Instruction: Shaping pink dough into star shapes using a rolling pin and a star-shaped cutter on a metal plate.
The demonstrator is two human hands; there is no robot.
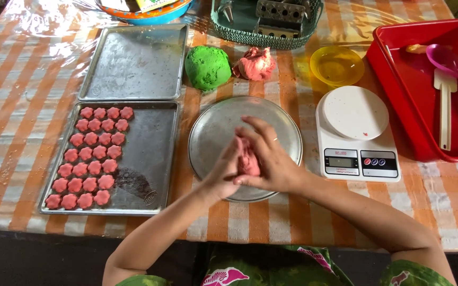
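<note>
Pressing a small lump of pink dough [248, 161] between cupped palms, the left hand [222, 176] and right hand [271, 156] hover over the round metal plate [213, 127], apparently catching crumbs, beside the steel baking tray [149, 153] of pink flower-shaped pieces [92, 159].

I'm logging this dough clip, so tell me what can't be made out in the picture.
- Pink dough piece: its shape is mostly hidden between the left hand and right hand, head view.
- Kitchen scale display: too small to read.
- Green basket and orange-rimmed bowl: cut off by the top edge.
- Red tray: cut off by the right edge.
</note>
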